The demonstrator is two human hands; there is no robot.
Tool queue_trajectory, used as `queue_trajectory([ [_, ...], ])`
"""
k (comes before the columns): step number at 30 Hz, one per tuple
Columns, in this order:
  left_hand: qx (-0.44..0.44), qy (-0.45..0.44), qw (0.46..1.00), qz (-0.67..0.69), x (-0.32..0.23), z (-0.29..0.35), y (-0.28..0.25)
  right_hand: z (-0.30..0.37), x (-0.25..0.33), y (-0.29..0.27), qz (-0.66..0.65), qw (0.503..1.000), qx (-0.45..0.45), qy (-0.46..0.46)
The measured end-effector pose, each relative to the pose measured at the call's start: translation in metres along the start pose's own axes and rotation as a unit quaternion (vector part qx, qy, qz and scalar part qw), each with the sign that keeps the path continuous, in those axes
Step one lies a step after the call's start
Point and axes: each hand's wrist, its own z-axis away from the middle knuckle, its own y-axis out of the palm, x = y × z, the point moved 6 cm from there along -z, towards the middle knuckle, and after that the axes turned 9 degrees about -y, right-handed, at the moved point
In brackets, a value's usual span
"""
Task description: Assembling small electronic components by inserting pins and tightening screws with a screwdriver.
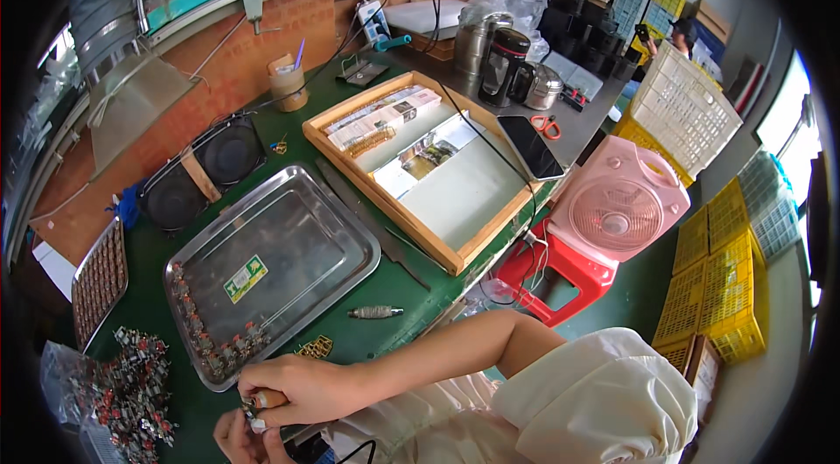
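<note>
My right hand point(306, 387) is closed around a short tool with a wooden handle point(269, 398), at the lower edge of the view. Pinched right below it, my left hand point(241, 439) grips a small metal part point(254, 418), mostly covered by fingers. Just beyond the hands lies a shallow metal tray point(363, 241). Small red-and-silver components point(232, 348) line its near and left edges, and a green-and-yellow label point(245, 278) is on its bottom. To the left of my hands spreads a heap of similar components point(136, 394). Several brass-coloured pieces point(315, 348) rest beside my right wrist.
A wooden-framed box point(457, 256) with papers sits beyond the tray, a phone point(531, 147) on its corner. A second tray point(122, 284) of parts and two black speakers point(232, 153) are left. A pink fan point(617, 201) stands on a red stool point(569, 280) at right.
</note>
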Motion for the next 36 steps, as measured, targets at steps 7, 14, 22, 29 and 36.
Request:
queue_trajectory([
  [7,-0.004,-0.133,0.987,0.086,0.010,-0.003,0.006,0.000,0.000,-0.012,-0.139,0.988,0.064,0.020],
  [14,0.066,-0.030,0.997,0.035,0.028,-0.004,0.013,0.006,0.028,-0.016,0.213,0.967,0.061,-0.127],
  [22,-0.022,0.084,0.994,-0.062,0.014,-0.003,0.017,0.015,0.020,-0.008,0.273,0.959,0.016,-0.079],
  [29,-0.016,0.074,0.994,-0.075,0.017,-0.009,0.023,0.013,0.018,-0.025,0.124,0.992,-0.004,0.022],
  [36,0.062,-0.229,0.938,0.254,0.053,-0.019,0.010,0.031,0.001,-0.092,0.197,0.975,-0.053,0.086],
])
